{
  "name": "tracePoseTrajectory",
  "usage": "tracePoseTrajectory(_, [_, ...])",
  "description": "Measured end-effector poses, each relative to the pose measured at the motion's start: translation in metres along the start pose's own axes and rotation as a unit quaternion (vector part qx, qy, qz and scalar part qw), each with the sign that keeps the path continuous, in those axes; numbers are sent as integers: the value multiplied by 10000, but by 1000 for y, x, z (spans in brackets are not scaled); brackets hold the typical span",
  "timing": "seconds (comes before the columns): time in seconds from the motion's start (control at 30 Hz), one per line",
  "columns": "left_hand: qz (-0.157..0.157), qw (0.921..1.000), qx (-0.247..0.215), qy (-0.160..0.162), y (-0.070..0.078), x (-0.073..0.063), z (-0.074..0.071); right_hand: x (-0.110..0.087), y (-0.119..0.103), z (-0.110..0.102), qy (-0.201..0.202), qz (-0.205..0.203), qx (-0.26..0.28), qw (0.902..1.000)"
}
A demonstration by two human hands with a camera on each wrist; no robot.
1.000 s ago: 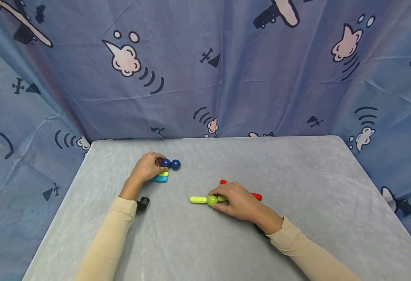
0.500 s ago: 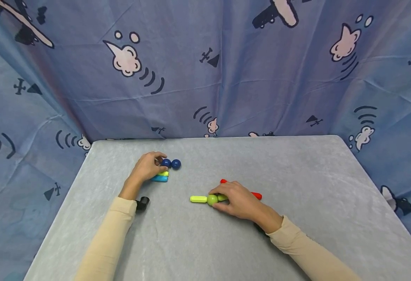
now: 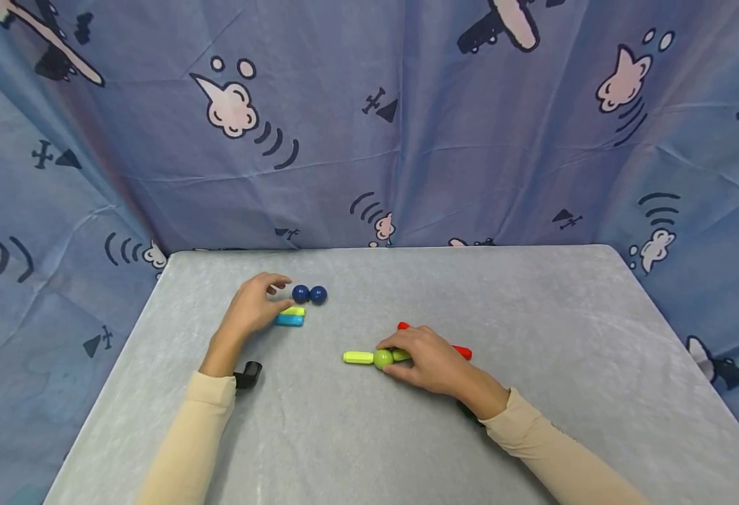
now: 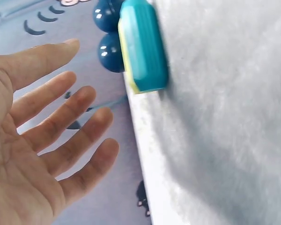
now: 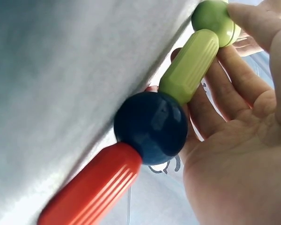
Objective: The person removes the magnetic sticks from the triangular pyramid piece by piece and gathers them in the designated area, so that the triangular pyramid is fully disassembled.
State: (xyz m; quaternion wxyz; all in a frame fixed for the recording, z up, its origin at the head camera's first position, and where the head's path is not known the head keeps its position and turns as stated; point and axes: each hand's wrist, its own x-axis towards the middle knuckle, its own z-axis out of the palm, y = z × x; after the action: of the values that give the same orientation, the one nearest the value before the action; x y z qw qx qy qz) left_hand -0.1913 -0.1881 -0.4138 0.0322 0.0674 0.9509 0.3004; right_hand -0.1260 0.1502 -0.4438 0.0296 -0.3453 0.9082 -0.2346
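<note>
Cloth [image 3: 331,133], blue with little pictures on it, hangs beyond our hands, and the pale gray bench [image 3: 558,308] is under them. Farthest left, our tan left sleeve [image 3: 186,435] ends at the wrist, where a small black thing [image 3: 248,375] sticks out to the side. Our left hand [image 3: 249,305] is open, with its fingers apart and nothing in it. Just past its thumb, a blue stick [image 3: 290,320] and a yellow stick [image 3: 295,311] lie side by side, the blue one closer to us. Two dark blue balls [image 3: 301,294] sit next to each other, just beyond the left hand's fingertips.

Between our hands, close to the right one, a second yellow stick [image 3: 358,358] points left from a green ball [image 3: 383,360]. Our right hand [image 3: 429,361] pinches that green ball, with the thumb right on it. One more yellow stick [image 5: 189,65] runs from the green ball in under our right hand to another dark blue ball [image 5: 151,129], and a red stick [image 5: 91,187] is joined to that. A red tip [image 3: 403,325] peeks out past our right fingers; we cannot tell what it joins. Farthest right is our tan right sleeve [image 3: 565,449].
</note>
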Motion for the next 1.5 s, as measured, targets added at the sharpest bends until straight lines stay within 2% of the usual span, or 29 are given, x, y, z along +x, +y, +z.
tracePoseTrajectory(0.13, [125, 9999, -49, 99, 7, -13, -2, 0, 1, 0, 20, -14, 1, 10000])
tracePoseTrajectory(0.3, [273, 9995, -52, 143, 19, -30, 4, 0, 1, 0, 48, -64, 46, 10000])
tracePoseTrajectory(0.63, [712, 9974, -2, 91, 37, -49, 20, 0, 1, 0, 94, -121, 133, 9998])
tracePoseTrajectory(0.83, [1086, 9939, 180, -97, 51, -50, 35, 0, 3, 0, 94, -106, 123, 9998])
tracePoseTrajectory(1.03, [1598, 9857, 366, -382, 63, -46, 51, 1, 1, 0, 67, -76, 114, 9999])
tracePoseTrajectory(1.33, [2362, 9669, 420, -874, 68, -45, 70, 1, 2, 1, 115, -131, 137, 9998])
tracePoseTrajectory(1.5, [2525, 9607, 536, -1023, 69, -43, 77, 1, 3, 1, 145, -165, 156, 9996])
